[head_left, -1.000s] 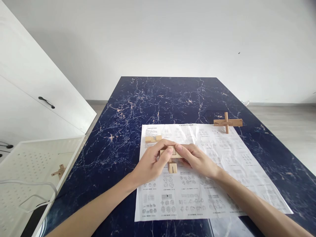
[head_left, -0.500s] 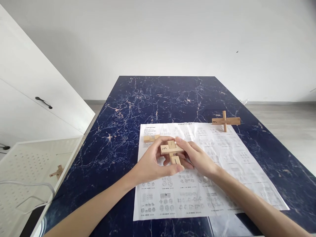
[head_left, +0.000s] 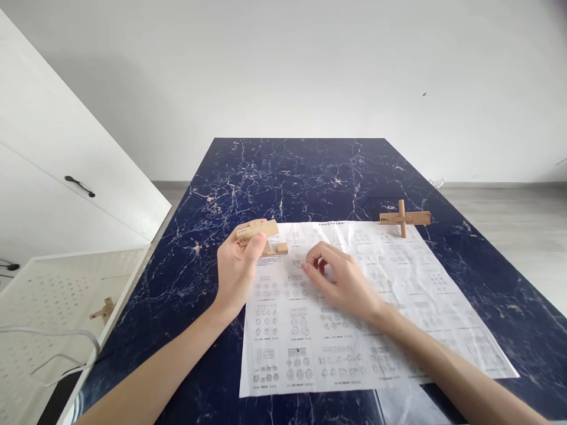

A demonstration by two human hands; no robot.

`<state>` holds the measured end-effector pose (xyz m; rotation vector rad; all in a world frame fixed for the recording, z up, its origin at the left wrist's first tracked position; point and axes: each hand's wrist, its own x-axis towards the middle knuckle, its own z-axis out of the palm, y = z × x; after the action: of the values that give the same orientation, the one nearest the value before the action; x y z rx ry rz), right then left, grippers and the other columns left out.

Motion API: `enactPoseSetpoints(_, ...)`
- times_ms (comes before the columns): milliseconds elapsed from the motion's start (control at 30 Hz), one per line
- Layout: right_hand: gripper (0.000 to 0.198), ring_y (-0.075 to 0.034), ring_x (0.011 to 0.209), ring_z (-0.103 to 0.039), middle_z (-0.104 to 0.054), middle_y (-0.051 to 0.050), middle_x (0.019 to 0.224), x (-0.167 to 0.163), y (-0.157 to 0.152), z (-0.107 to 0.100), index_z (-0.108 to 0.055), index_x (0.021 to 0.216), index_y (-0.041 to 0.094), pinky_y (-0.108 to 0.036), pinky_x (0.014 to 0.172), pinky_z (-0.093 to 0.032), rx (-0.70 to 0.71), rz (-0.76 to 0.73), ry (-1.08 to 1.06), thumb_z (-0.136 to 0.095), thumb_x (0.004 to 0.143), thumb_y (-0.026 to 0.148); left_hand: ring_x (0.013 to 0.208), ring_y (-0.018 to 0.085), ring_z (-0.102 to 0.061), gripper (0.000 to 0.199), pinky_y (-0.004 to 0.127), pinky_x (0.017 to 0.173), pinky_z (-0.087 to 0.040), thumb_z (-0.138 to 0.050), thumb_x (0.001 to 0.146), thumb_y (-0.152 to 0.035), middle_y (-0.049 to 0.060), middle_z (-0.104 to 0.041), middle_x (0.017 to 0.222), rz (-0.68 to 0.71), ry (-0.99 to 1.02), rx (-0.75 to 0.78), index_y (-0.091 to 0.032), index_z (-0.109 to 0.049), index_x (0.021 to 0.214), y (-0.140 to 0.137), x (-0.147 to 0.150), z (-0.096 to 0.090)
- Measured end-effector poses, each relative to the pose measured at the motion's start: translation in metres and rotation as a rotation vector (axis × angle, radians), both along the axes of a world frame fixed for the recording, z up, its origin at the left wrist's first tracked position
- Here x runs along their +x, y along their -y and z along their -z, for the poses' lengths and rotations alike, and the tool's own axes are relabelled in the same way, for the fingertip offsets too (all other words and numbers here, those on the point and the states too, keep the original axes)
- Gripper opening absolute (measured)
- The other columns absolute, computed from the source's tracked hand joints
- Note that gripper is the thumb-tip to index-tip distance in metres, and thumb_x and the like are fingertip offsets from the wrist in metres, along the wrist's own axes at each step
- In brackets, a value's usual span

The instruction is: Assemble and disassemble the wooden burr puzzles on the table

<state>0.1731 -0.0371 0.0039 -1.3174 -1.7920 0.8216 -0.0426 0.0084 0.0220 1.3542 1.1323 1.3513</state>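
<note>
In my left hand [head_left: 237, 260] is a small assembly of interlocking wooden puzzle pieces [head_left: 257, 229], pale and with dark marks. My thumb presses on its near side and the fingers wrap behind it. Just below it, a loose notched wooden piece [head_left: 282, 248] lies on the printed sheet [head_left: 305, 366], partly hidden by the held assembly. Over the sheet's middle, my right hand [head_left: 343, 280] is loosely curled, with thumb and forefinger a little apart and nothing visible between them.
A crossed wooden puzzle [head_left: 403, 218] sits at the sheet's far right corner on the dark blue marbled table [head_left: 283, 171]. Left of the table, a white perforated surface [head_left: 57, 295] holds another wooden cross [head_left: 105, 308] and a white cable [head_left: 66, 332]. A white cabinet [head_left: 44, 136] stands behind it.
Both hands were on the puzzle assembly. My right hand has let go and drawn slightly back, while my left hand has carried the assembly up and left, beside the loose piece.
</note>
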Motion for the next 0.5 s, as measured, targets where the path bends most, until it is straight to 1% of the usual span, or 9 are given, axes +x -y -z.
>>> enactPoseSetpoints(67,0.011,-0.023,0.088,-0.064,-0.068,-0.009,0.106,-0.001,0.000,0.004,-0.061,0.099,0.024,-0.037,0.072,-0.053,0.095,-0.031,0.034,-0.056,0.107,0.030,0.107,0.028,-0.072,0.048,0.037,0.088,-0.060,-0.071,0.094,-0.068,0.009,-0.078,0.110,-0.014,-0.011,-0.024,-0.021,-0.074,0.097,0.000,0.002,0.000)
enactPoseSetpoints(100,0.007,-0.024,0.093,-0.065,-0.067,-0.011,0.112,-0.001,0.000,0.006,-0.061,0.104,0.025,-0.040,0.077,-0.056,0.131,-0.045,0.050,-0.055,0.106,0.028,0.107,0.028,-0.072,0.048,0.036,0.088,-0.059,-0.068,0.095,-0.068,0.009,-0.078,0.109,-0.009,-0.011,-0.046,-0.021,-0.071,0.089,0.001,0.002,0.000)
enactPoseSetpoints(167,0.011,-0.027,0.103,-0.067,-0.065,-0.013,0.123,0.000,-0.001,0.009,-0.062,0.115,0.025,-0.044,0.085,-0.059,0.178,-0.052,0.094,-0.055,0.107,0.025,0.100,0.026,-0.071,0.053,0.035,0.085,-0.058,-0.062,0.099,-0.068,0.008,-0.076,0.100,0.027,-0.011,-0.088,-0.020,-0.065,0.077,0.000,0.003,0.001)
enactPoseSetpoints(233,0.021,-0.030,0.113,-0.067,-0.062,-0.014,0.131,0.001,-0.002,0.011,-0.060,0.127,0.026,-0.049,0.092,-0.060,0.210,-0.036,0.139,-0.056,0.107,0.024,0.087,0.022,-0.067,0.057,0.033,0.080,-0.056,-0.059,0.101,-0.068,0.006,-0.070,0.086,0.125,-0.012,-0.119,-0.020,-0.061,0.070,0.000,0.003,0.003)
enactPoseSetpoints(267,0.026,-0.032,0.118,-0.066,-0.061,-0.015,0.135,0.001,-0.002,0.012,-0.058,0.132,0.026,-0.051,0.095,-0.060,0.228,-0.026,0.157,-0.057,0.106,0.023,0.081,0.020,-0.064,0.057,0.033,0.077,-0.054,-0.059,0.101,-0.067,0.005,-0.067,0.080,0.199,-0.008,-0.129,-0.020,-0.060,0.069,0.000,0.004,0.004)
enactPoseSetpoints(333,0.034,-0.035,0.125,-0.063,-0.059,-0.016,0.138,0.001,-0.003,0.013,-0.055,0.139,0.028,-0.055,0.098,-0.060,0.264,-0.019,0.191,-0.060,0.105,0.024,0.073,0.018,-0.059,0.058,0.033,0.075,-0.052,-0.061,0.100,-0.068,0.004,-0.064,0.076,0.370,0.017,-0.140,-0.020,-0.060,0.069,0.000,0.006,0.005)
enactPoseSetpoints(400,0.033,-0.037,0.126,-0.062,-0.060,-0.015,0.137,0.000,-0.003,0.012,-0.058,0.136,0.029,-0.057,0.098,-0.061,0.275,-0.031,0.231,-0.064,0.104,0.026,0.072,0.017,-0.058,0.059,0.034,0.076,-0.052,-0.062,0.099,-0.070,0.004,-0.064,0.078,0.495,0.048,-0.130,-0.019,-0.060,0.070,0.002,0.008,0.005)
enactPoseSetpoints(433,0.030,-0.037,0.126,-0.061,-0.060,-0.014,0.136,0.000,-0.003,0.012,-0.060,0.134,0.030,-0.056,0.097,-0.062,0.269,-0.040,0.250,-0.065,0.104,0.027,0.073,0.018,-0.059,0.058,0.034,0.077,-0.053,-0.063,0.098,-0.071,0.004,-0.064,0.079,0.517,0.056,-0.121,-0.019,-0.062,0.071,0.003,0.009,0.004)
enactPoseSetpoints(500,0.027,-0.035,0.123,-0.063,-0.059,-0.015,0.137,0.000,-0.002,0.011,-0.062,0.132,0.029,-0.054,0.094,-0.063,0.245,-0.043,0.274,-0.065,0.105,0.029,0.079,0.020,-0.064,0.053,0.035,0.081,-0.055,-0.068,0.096,-0.069,0.005,-0.068,0.084,0.476,0.046,-0.111,-0.018,-0.070,0.083,0.005,0.010,0.002)
